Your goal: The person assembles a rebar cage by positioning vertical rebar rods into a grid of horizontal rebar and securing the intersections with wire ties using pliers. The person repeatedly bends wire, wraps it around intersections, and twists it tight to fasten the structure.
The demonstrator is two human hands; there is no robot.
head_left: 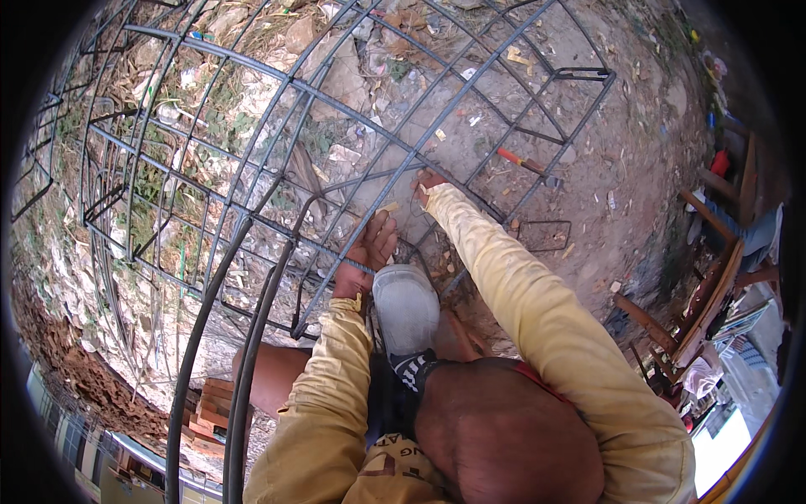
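A cage of ribbed steel bars (336,102) with bent stirrups stretches across the ground before me. My left hand (372,246) is open, its fingers extended beside a long bar that crosses it near the wrist. Ahead and to its right, my right hand (428,182) has its fingers curled together at a crossing of bars. Whatever lies in those fingers is too small to make out. My grey shoe (405,309) rests by the bars, close to the left hand. On the dirt right of the cage lies a red-handled tool (522,161), seemingly a hammer.
Two thick dark bars (267,336) arch past my left side. A bent steel rectangle (547,236) lies on the ground at right. Bricks (210,418) are stacked at lower left. Wooden pieces (712,290) stand at the right edge. Stones and litter cover the ground.
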